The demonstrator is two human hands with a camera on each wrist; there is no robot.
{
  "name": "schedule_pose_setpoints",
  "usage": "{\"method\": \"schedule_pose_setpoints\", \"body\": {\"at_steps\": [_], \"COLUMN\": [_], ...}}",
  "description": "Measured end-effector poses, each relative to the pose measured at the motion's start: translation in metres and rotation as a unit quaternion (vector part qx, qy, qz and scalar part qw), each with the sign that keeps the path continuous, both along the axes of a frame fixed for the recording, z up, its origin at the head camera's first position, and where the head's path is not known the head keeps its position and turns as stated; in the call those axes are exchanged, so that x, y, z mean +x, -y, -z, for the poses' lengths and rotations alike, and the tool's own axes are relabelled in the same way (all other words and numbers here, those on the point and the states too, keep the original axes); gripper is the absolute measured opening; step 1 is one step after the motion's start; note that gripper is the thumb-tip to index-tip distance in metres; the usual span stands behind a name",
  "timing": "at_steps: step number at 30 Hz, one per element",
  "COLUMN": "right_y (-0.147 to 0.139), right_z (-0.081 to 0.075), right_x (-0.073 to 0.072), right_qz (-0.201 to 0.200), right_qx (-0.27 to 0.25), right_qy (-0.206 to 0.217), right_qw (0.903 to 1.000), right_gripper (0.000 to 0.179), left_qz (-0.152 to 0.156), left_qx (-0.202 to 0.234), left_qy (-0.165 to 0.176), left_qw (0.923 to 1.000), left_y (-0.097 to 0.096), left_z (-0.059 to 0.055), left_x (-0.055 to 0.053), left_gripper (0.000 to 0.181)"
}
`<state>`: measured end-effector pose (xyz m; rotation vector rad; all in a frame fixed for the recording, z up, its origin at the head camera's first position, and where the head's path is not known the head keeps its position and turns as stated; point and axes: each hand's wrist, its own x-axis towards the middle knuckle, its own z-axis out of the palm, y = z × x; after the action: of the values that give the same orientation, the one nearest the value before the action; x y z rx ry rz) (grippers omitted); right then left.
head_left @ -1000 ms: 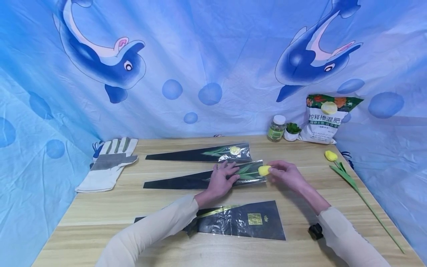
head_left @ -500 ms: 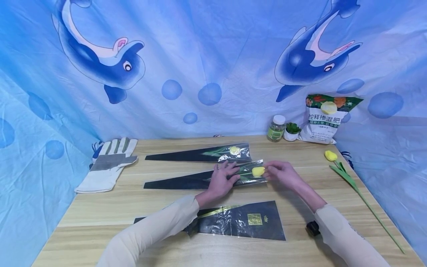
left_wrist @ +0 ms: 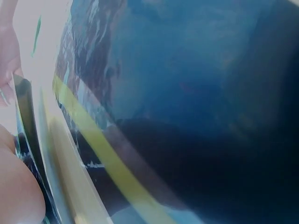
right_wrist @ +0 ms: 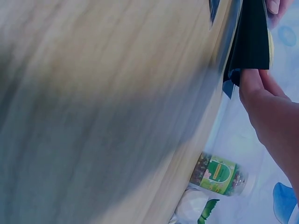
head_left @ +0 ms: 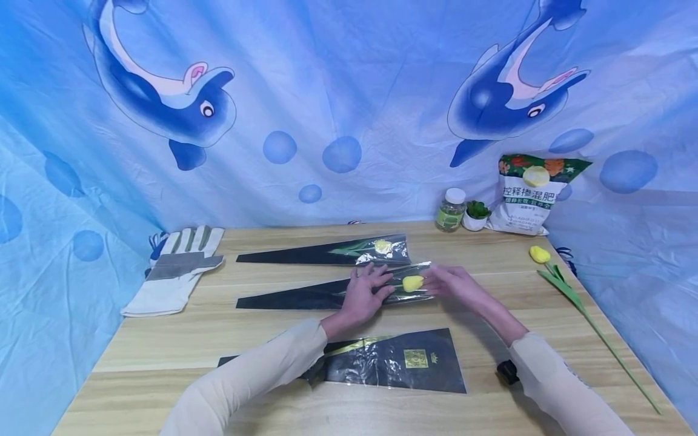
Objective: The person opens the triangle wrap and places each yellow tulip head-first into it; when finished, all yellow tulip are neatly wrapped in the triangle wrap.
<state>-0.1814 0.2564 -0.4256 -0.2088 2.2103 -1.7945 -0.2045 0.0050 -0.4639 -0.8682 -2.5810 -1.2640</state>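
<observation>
My left hand (head_left: 364, 295) rests with spread fingers on the middle black-and-clear flower sleeve (head_left: 305, 297), pressing it against the table. Inside the sleeve's clear wide end lies a yellow tulip (head_left: 412, 283), its stem partly hidden by my left hand. My right hand (head_left: 455, 284) reaches into the opening from the right, its extended fingers touching the tip of the bloom. In the right wrist view, the fingertips are hidden inside the dark sleeve (right_wrist: 254, 39). The left wrist view is filled by a blurred dark sleeve with a yellow stripe (left_wrist: 98, 144).
Behind lies another sleeve (head_left: 289, 251) with a tulip in it. In front is a dark sleeve (head_left: 382, 363) with gold print. A loose yellow tulip (head_left: 572, 297) lies right. Gloves (head_left: 174, 272), a jar (head_left: 451, 212), a potted plant (head_left: 477, 216) and a fertilizer bag (head_left: 526, 197) stand around.
My right hand has moved left, sliding the yellow tulip deeper into the middle sleeve. Its fingers have straightened at the bloom's tip. My left hand has stayed in place.
</observation>
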Motion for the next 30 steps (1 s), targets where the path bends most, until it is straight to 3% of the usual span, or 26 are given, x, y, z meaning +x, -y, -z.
{"method": "schedule_pose_setpoints", "body": {"at_steps": [11, 16, 30], "right_y": [0.005, 0.008, 0.015], "right_z": [0.006, 0.008, 0.016], "right_x": [-0.003, -0.004, -0.002], "right_qz": [-0.029, -0.036, 0.006], "right_qx": [0.012, -0.014, -0.015], "right_qy": [0.006, 0.018, 0.004], "right_qw": [0.9995, 0.9991, 0.9999], "right_gripper": [0.060, 0.060, 0.049], "left_qz": [0.001, 0.002, 0.001], "left_qx": [-0.011, -0.015, -0.027], "left_qy": [-0.002, -0.003, -0.005], "left_qw": [0.9999, 0.9999, 0.9996], "left_y": [-0.002, -0.002, -0.003], "left_z": [-0.001, 0.000, 0.003], "left_x": [0.000, 0.000, -0.003], "left_gripper": [0.035, 0.035, 0.037]}}
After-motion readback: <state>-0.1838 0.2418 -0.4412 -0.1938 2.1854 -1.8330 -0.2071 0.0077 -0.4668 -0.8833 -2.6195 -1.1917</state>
